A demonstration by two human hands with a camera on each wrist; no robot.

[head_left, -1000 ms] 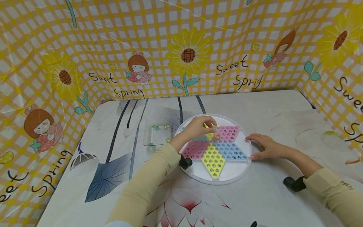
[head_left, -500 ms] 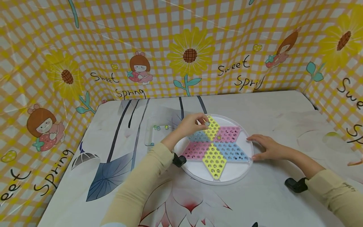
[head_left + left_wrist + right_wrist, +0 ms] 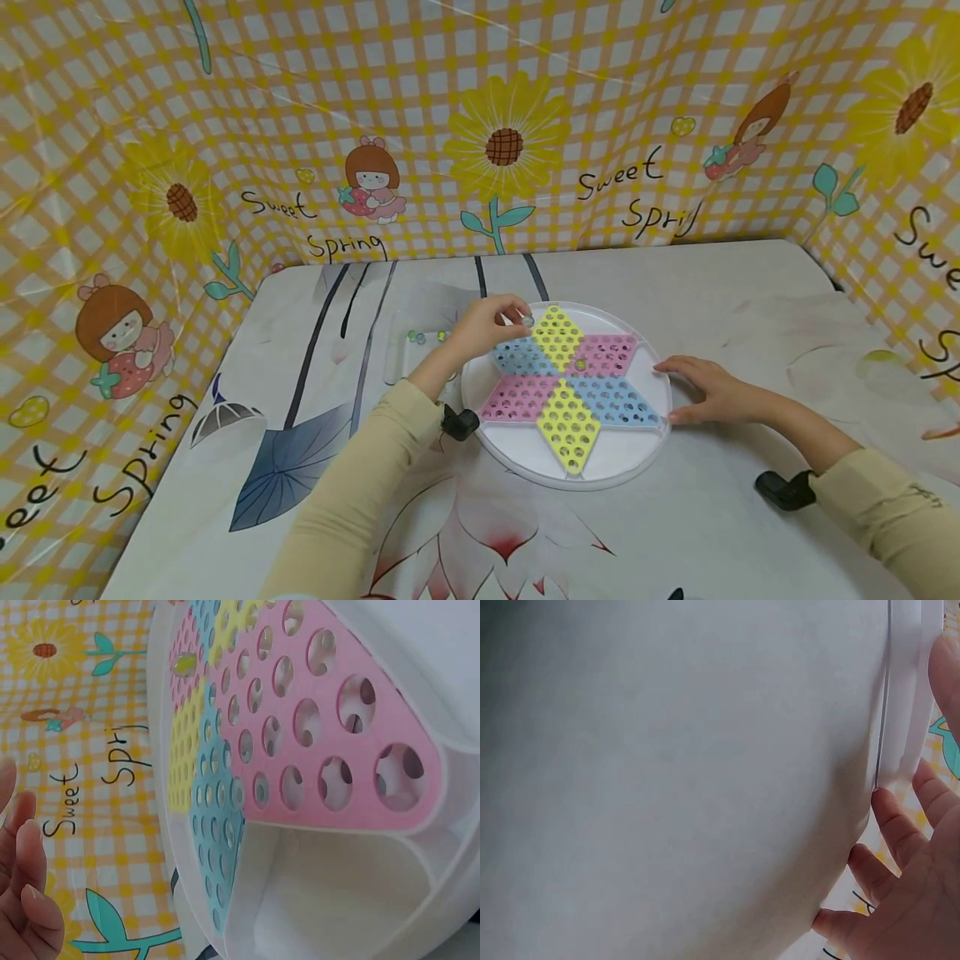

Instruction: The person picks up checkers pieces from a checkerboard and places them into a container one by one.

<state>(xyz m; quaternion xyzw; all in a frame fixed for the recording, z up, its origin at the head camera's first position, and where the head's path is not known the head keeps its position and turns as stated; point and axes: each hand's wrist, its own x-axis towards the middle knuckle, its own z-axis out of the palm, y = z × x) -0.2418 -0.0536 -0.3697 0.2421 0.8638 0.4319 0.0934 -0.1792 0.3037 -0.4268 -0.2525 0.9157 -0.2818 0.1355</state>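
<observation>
A round white Chinese checkers board (image 3: pixel 517 446) with pink, blue and yellow perforated sections lies on the table. Over its far left part, my left hand (image 3: pixel 487 325) pinches a clear glass marble (image 3: pixel 528 321) between thumb and fingers. The left wrist view shows that hand (image 3: pixel 26 885) at the lower left, with the marble out of sight. One yellowish marble (image 3: pixel 580 365) sits in the far right pink section, also visible in the left wrist view. At the right rim, my right hand (image 3: pixel 708 390) rests with fingers spread, touching the board's edge.
A clear plastic box (image 3: pixel 387 358) left of the board holds several marbles (image 3: pixel 420 337), partly behind my left forearm. Checked cloth (image 3: pixel 420 167) hangs around the back and sides of the white, flower-printed table (image 3: pixel 712 292).
My left hand has moved left with the marble, away from the marble in the pink section and toward the board's left edge. My right hand has stayed at the rim.
</observation>
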